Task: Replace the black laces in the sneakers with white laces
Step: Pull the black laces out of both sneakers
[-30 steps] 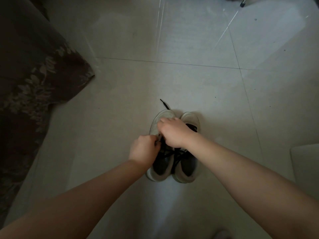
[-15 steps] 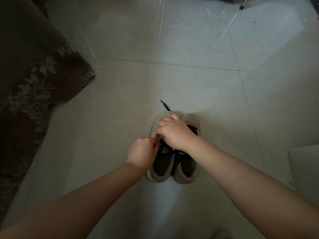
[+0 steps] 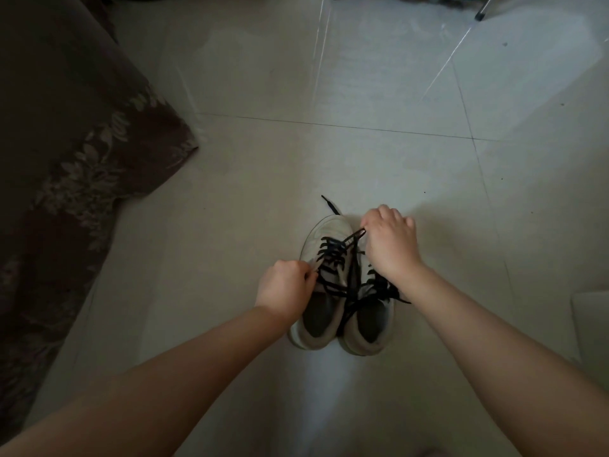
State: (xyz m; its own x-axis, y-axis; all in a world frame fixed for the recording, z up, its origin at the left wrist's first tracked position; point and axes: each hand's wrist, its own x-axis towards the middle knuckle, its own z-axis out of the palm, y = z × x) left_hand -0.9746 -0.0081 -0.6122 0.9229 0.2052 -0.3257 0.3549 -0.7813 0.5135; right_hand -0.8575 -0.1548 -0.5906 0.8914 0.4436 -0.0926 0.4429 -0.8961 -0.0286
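Two pale sneakers stand side by side on the tiled floor, toes away from me. The left sneaker (image 3: 324, 232) carries a black lace (image 3: 333, 258) criss-crossed over its tongue. My right hand (image 3: 390, 242) pinches a loop of that lace and holds it drawn up to the right, over the right sneaker (image 3: 379, 328). My left hand (image 3: 285, 288) grips the left sneaker's side near the eyelets, fingers curled. One black lace tip (image 3: 329, 204) lies on the floor beyond the toes. No white laces are in view.
A dark floral fabric (image 3: 66, 159) covers the left side of the view. A pale flat object (image 3: 593, 321) sits at the right edge. A thin leg with a black foot (image 3: 481, 13) stands at the top right. Light floor tiles (image 3: 329, 77) stretch ahead.
My right hand has moved from over the left sneaker's toe out to the right, drawing a loop of black lace with it. The left sneaker's lacing is now uncovered. My left hand stays put.
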